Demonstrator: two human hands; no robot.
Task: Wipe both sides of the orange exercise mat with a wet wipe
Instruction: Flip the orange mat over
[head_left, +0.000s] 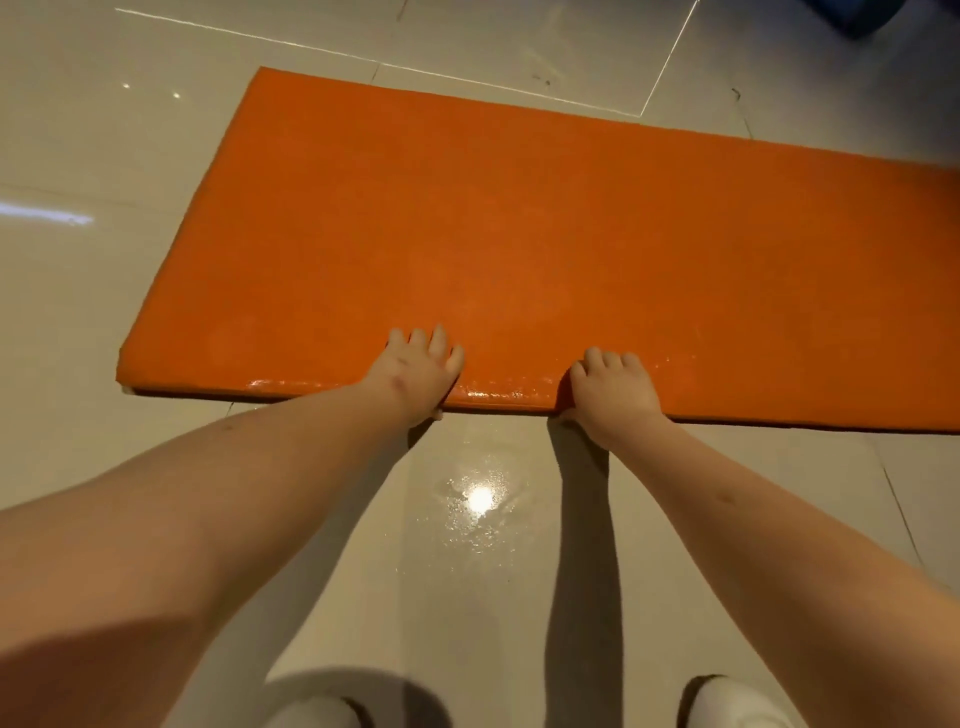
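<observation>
While the mat (519, 234) lies flat, left hand (422, 375) and right hand (615, 389) fingers (593, 358) clamp its edge.

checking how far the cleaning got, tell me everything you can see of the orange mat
The orange mat is a thick, padded-looking rectangle with a smooth skin, lying flat on the pale tiled floor, its right end out of frame. Its near edge glistens wet between the hands. The left hand and right hand grip that edge, fingers on top, thumbs below.
</observation>
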